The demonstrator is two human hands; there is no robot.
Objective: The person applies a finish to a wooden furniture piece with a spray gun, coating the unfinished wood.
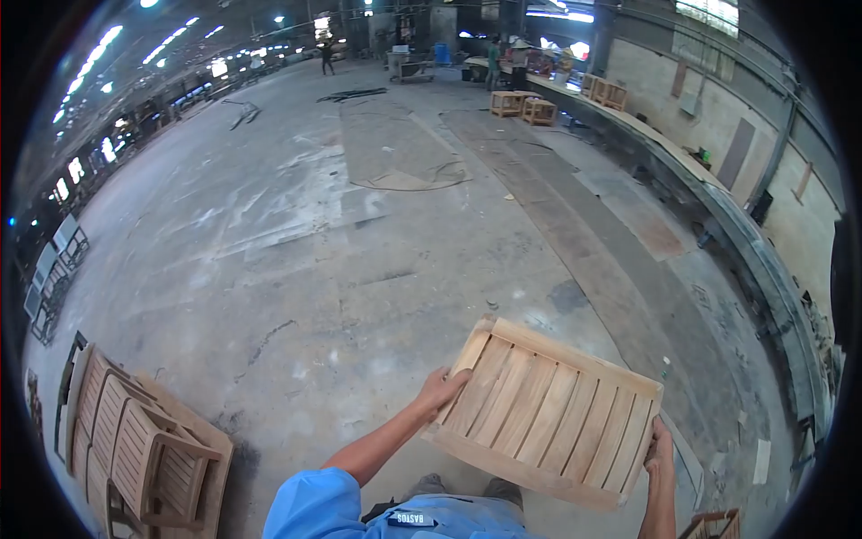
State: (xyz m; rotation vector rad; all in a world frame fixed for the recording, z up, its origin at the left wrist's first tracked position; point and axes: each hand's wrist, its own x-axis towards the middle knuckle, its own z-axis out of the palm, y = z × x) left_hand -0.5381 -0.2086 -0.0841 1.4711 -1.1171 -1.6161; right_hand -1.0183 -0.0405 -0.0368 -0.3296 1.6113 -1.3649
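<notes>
Clearly, the work is in its middle part. The slatted wooden panel is already off the floor and hangs in the air in front of the person's body, tilted, with its right end lower than its left end, and it rests on nothing. The left hand grasps the left short edge of the panel, with the fingers curled over the frame and lying on the first slats. The right hand grips the opposite edge near the lower corner, and its fingers go behind the wood, so only the back of the hand and the wrist show. The left arm comes out of a blue sleeve at the bottom of the view. To the left of the person, a stack of similar slatted pieces stands on the concrete floor, well apart from the panel. In the bottom right corner a part of another small wooden frame shows. Farther on, the floor is stained, and a large flat sheet lies on it. A long bench runs along the right wall to the back, and some wooden crates stand near its far end. At the very back there is a distant person, too small to tell more. I judge that the lifting is done and that setting the panel down is what remains; the view does not show where.
</notes>
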